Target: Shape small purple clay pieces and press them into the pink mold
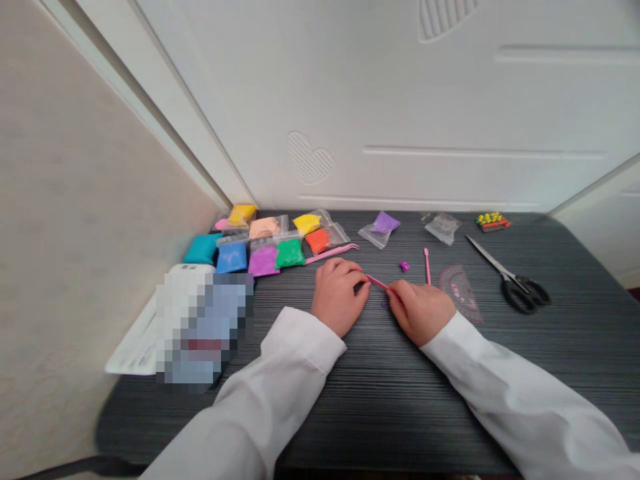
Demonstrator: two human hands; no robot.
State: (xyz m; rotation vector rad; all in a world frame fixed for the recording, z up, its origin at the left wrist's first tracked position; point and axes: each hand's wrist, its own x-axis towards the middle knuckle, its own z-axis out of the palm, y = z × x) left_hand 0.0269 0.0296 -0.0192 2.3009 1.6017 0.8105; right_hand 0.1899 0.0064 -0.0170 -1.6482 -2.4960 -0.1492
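Note:
Between my hands runs a thin pink modelling tool (377,282). My right hand (423,310) pinches its near end between thumb and fingers. At the tool's other end, the thumb and index finger of my left hand (339,297) come together; whatever is in that pinch is too small to make out. A small purple clay piece (404,266) lies on the dark table (370,400) beyond my right hand, and a tiny purple crumb (384,304) sits between the hands. A second pink modelling tool (427,265) lies just beyond my right hand, near a clear protractor (459,292).
Bags of coloured clay, including a green one (289,253), line the back left beside pink tweezers (333,253). A purple clay bag (385,223) and clear bag (443,227) lie at the back. Scissors (515,280) and a colourful clay figure (493,221) are right; a blurred phone-like object (210,327) is left.

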